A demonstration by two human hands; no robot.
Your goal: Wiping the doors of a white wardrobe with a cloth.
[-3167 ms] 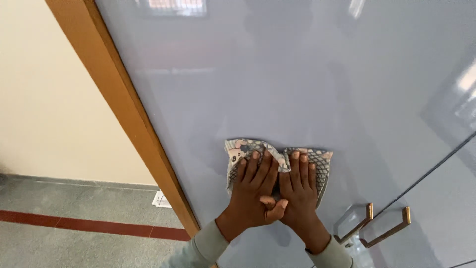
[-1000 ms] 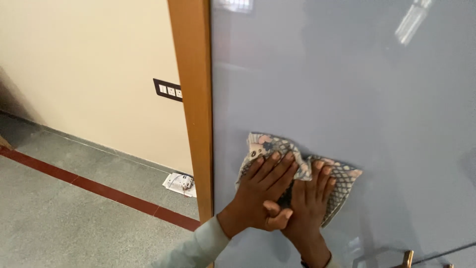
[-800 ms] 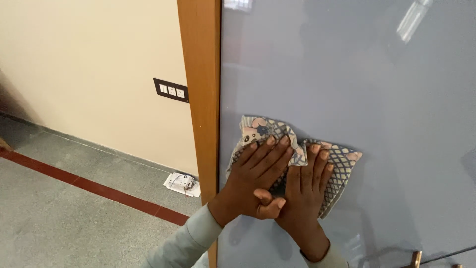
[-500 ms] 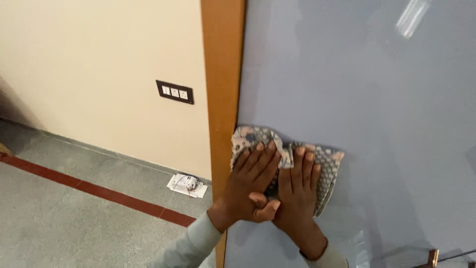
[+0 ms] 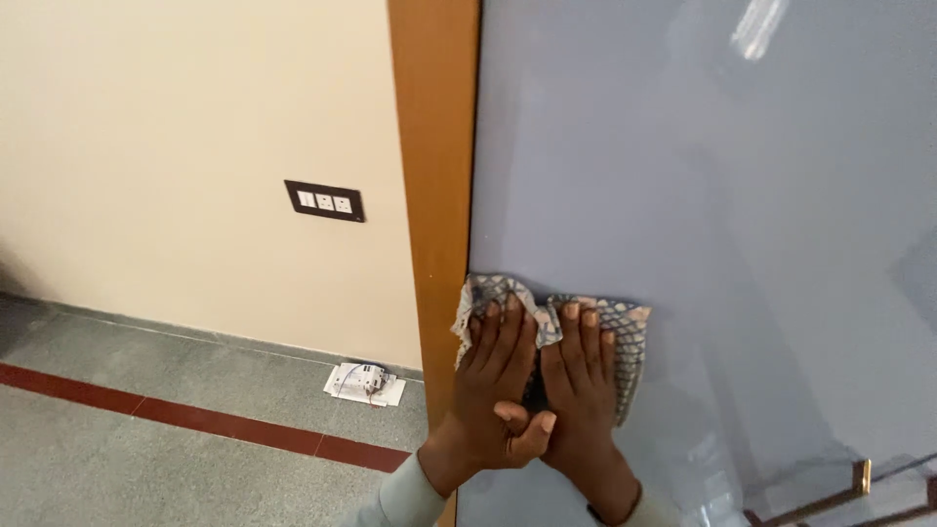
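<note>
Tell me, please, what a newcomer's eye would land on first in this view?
Both hands, left hand and right hand, press a patterned cloth flat against the glossy grey door, low and close to its wooden edge. On the cream wall to the left sits a dark switch plate.

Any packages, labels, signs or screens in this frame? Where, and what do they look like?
No signs or screens.
Pack: flat white rectangular card with a small part and wires on it, on the grey floor by the wall base, left of the wooden frame. It may be packaging; too small to tell.
</note>
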